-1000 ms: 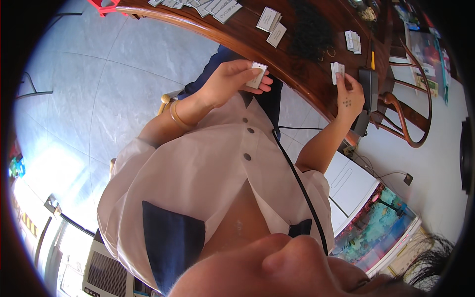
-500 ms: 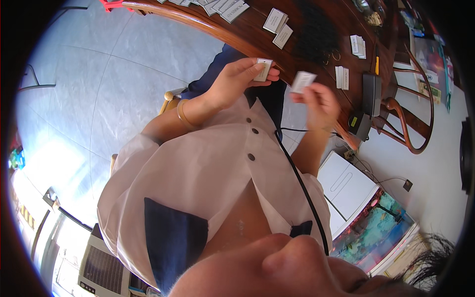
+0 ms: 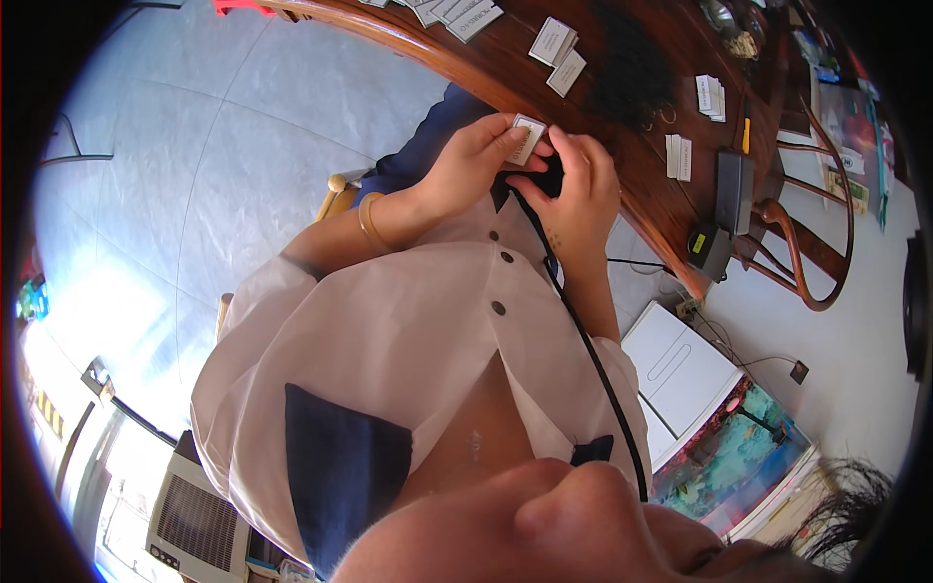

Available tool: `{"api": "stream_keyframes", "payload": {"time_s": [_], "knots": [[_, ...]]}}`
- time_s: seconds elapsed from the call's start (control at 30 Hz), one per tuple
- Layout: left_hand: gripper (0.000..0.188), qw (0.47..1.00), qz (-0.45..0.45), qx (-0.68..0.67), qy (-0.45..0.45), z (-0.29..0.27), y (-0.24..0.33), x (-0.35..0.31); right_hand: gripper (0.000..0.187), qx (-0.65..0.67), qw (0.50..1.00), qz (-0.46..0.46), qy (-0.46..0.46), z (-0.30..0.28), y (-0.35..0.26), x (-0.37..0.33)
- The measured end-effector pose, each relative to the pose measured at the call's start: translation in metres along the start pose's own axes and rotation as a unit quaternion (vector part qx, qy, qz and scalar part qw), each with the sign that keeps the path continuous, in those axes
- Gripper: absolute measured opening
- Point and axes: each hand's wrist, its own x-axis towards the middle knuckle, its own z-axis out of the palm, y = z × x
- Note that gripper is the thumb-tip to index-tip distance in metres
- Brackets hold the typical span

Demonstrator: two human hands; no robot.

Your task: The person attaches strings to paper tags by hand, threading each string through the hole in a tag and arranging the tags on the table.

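Note:
My left hand (image 3: 474, 163) is closed on a small white printed tag (image 3: 527, 139), its thumb lying across the face. Whether more tags lie beneath it I cannot make out. Close against the right side of that tag is my right hand (image 3: 581, 189), its thumb and fingers apart and curved, with nothing visible between them. Both hands are above my lap by the table's edge. On the wooden table (image 3: 637, 180), two small piles of similar tags (image 3: 553, 40) lie beyond my hands, beside a heap of thin black cords (image 3: 627, 63).
Larger white cards (image 3: 466, 17) lie overlapped at the far left of the table. More tags (image 3: 710, 97) sit to the right, near a black box (image 3: 735, 192) and a yellow pen-like stick (image 3: 746, 135). A wooden chair (image 3: 826, 243) stands at the right. A black cable (image 3: 593, 360) runs down my front.
My right hand has moved left to meet my left hand. The white tag it held apart is no longer seen in its fingers. My left hand keeps its hold.

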Motion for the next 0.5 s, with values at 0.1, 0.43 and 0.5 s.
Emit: {"api": "stream_keyframes", "payload": {"time_s": [0.1,0.43,0.5], "knots": [[0.025,1.0,-0.011,0.01,-0.006,-0.002,-0.004,0.0,0.072,-0.044,0.997,-0.057,-0.014,0.0,0.003,0.004],[0.024,1.0,0.016,0.006,-0.004,0.004,0.004,-0.002,0.057,-0.078,0.992,-0.102,0.016,0.009,0.001,0.011],[0.024,1.0,0.004,0.008,-0.006,0.002,0.005,-0.002,0.057,-0.078,0.991,-0.106,0.014,0.008,0.001,0.011]]}}
